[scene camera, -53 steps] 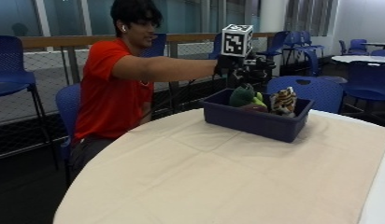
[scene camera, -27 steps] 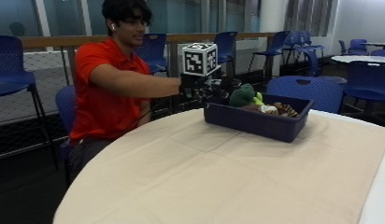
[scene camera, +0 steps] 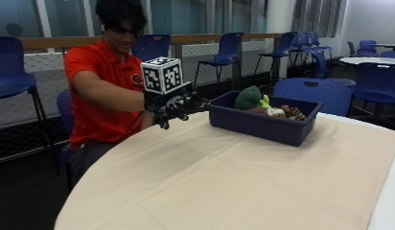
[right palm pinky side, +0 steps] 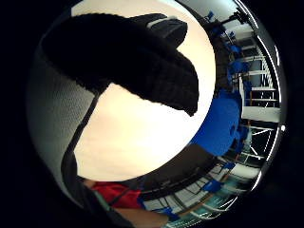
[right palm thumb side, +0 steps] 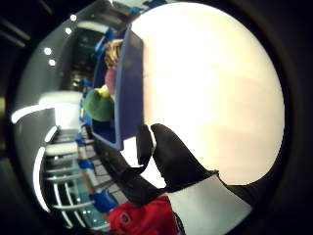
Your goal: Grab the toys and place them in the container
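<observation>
Pulled back from over the container (scene camera: 264, 123), the gloved right hand (scene camera: 175, 106) now hangs just off the bin's near end, closer to the person's chest than in the earlier outside views, where it reached out above the toys. It carries nothing: its fingers (scene camera: 166, 117) droop in a slack curl with no toy between them, and the thumb-side palm view shows only a relaxed black thumb (right palm thumb side: 168, 156) against the pale cloth.

By my judgement the drop is finished and the hand is coming away. No toy shows anywhere on the cloth-covered surface (scene camera: 249, 177) in the outside view, and both palm views show bare cloth, so the task looks done or very nearly so. A toy could lie behind the bin, out of sight.

The container is a dark blue, shallow, rectangular tub with straight walls, sitting flat on the surface toward its far side, well apart from the near edge. Inside, a green plush toy (scene camera: 250, 97) with a yellow-green patch rises above the rim at the end nearest the hand. Beside it lie a small pale toy (scene camera: 274, 112) and a brown striped one (scene camera: 293, 113), both low in the tub. The thumb-side view also shows the green plush and something pinkish within the blue wall (right palm thumb side: 128, 88).
</observation>
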`<control>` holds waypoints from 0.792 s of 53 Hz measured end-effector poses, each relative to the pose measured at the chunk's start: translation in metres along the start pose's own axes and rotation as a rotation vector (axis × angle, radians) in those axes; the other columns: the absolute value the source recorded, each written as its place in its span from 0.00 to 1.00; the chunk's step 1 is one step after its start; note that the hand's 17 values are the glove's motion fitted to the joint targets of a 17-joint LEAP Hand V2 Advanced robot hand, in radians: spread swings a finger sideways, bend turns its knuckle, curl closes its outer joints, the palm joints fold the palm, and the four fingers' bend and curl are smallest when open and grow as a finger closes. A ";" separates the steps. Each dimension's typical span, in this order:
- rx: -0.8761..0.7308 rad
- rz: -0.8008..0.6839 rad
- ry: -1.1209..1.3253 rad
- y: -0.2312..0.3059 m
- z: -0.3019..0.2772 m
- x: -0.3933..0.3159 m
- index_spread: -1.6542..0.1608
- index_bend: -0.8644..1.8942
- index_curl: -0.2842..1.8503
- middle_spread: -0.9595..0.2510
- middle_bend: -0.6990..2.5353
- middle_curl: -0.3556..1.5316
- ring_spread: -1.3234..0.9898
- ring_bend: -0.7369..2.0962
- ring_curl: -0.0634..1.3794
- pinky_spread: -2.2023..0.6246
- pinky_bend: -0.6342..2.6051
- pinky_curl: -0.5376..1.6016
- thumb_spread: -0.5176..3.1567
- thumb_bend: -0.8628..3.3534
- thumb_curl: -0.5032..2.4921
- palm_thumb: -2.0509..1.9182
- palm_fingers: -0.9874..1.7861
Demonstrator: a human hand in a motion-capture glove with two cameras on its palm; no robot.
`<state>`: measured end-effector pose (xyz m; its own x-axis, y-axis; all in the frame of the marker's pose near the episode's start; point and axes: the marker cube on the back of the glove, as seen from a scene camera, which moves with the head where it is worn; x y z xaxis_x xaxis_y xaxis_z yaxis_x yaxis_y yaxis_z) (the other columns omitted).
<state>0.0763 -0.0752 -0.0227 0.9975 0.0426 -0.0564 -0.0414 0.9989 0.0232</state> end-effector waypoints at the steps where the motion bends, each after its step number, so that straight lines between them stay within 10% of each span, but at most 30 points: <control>1: 0.001 0.002 -0.002 0.001 0.000 0.003 0.72 0.36 0.25 0.75 0.24 0.27 0.61 0.32 0.20 0.83 0.60 0.40 0.45 0.20 0.26 0.51 0.26; 42: -0.039 0.056 0.039 0.018 0.013 0.050 0.72 0.36 0.25 0.74 0.25 0.27 0.61 0.32 0.20 0.83 0.59 0.40 0.45 0.20 0.25 0.51 0.27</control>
<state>0.1265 -0.0549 -0.0124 0.9906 0.0984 -0.0948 -0.0999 0.9949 -0.0117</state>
